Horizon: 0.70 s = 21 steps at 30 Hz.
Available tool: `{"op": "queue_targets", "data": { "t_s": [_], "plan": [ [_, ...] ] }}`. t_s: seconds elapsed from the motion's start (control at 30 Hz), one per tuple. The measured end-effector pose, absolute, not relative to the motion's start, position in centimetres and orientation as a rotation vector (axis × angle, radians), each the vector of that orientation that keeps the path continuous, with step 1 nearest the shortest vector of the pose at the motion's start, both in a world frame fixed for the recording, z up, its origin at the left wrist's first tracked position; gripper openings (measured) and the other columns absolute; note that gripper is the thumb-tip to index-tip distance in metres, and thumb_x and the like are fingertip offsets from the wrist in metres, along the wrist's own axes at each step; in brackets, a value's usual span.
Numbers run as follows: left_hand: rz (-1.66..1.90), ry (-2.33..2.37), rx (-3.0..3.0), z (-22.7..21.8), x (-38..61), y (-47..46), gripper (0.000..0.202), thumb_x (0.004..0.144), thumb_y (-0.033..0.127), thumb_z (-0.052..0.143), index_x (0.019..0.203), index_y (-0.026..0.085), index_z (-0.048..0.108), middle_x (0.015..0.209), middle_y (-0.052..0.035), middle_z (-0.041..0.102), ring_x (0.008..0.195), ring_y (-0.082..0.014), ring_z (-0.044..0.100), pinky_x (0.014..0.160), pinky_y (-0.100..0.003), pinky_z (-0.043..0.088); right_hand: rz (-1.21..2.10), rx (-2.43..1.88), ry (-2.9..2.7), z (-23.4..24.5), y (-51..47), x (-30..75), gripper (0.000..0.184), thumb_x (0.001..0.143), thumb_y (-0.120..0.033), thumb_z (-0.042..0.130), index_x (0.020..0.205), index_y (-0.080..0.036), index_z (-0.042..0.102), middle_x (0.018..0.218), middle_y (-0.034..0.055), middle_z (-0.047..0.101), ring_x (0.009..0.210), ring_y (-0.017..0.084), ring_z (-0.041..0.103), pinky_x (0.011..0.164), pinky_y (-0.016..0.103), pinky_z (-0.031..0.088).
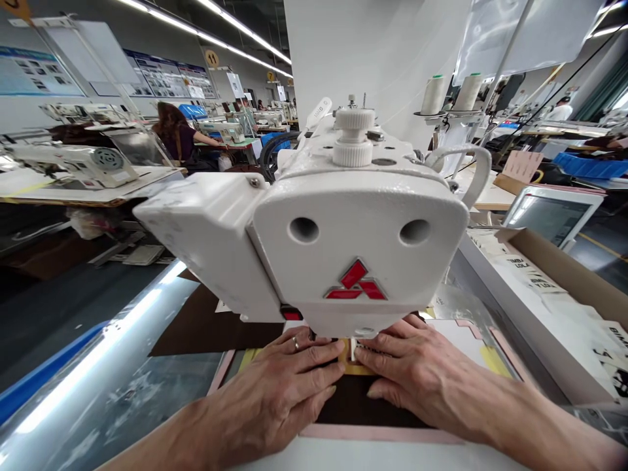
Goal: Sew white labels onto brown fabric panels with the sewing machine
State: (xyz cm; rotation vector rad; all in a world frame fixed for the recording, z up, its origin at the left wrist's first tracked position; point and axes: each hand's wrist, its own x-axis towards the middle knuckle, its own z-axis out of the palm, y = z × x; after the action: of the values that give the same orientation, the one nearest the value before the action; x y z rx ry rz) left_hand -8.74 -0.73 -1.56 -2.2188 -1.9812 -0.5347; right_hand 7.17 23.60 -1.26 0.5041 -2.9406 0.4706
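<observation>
Right in front of me stands a white sewing machine (360, 229) with a red three-diamond badge; its head hides the needle area. My left hand (289, 379), a ring on one finger, lies flat with fingers stretched out, pressing on the work beneath the head. From the other side my right hand (417, 363) rests flat too, its fingertips at a small white label with dark print (362, 351). Between the hands lie a yellow strip (360, 370) and a dark brown panel (367, 402). A pink-edged white template (383, 433) surrounds the panel.
To the right, a long white box (515, 314) holds several printed labels (544, 284). Thread cones (434, 93) stand behind the machine. A brown sheet (196, 320) lies left of the head, near a glossy clear cover (122, 366). Another person (176, 134) sits at the far left.
</observation>
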Motion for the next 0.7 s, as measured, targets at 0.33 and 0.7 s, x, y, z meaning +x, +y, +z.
{"op": "queue_targets", "data": {
  "t_s": [0.33,0.7],
  "plan": [
    [-0.522,-2.006,-2.245,-1.65,-8.96,-0.79,0.036,0.113,0.021,0.042,0.141,0.021,0.065,0.147,-0.0018,0.066,0.134,-0.0179,0.063,0.125,-0.035,0.039,0.461,0.509,-3.004,-1.16,23.59,7.09,0.029,0.11,-0.044,0.058,0.129,-0.025,0.07,0.139,0.0045,0.07,0.117,0.027,0.063,0.106,0.045,0.046],
    [-0.62,-2.024,-2.18,-2.45,-8.47,-0.96,0.038,0.116,0.027,0.035,0.137,0.025,0.067,0.147,0.0012,0.066,0.133,-0.0163,0.064,0.126,-0.033,0.034,0.489,0.511,-2.978,-1.57,23.6,7.59,0.032,0.111,-0.043,0.056,0.137,-0.026,0.066,0.137,0.0031,0.07,0.117,0.027,0.061,0.106,0.047,0.044]
  ]
}}
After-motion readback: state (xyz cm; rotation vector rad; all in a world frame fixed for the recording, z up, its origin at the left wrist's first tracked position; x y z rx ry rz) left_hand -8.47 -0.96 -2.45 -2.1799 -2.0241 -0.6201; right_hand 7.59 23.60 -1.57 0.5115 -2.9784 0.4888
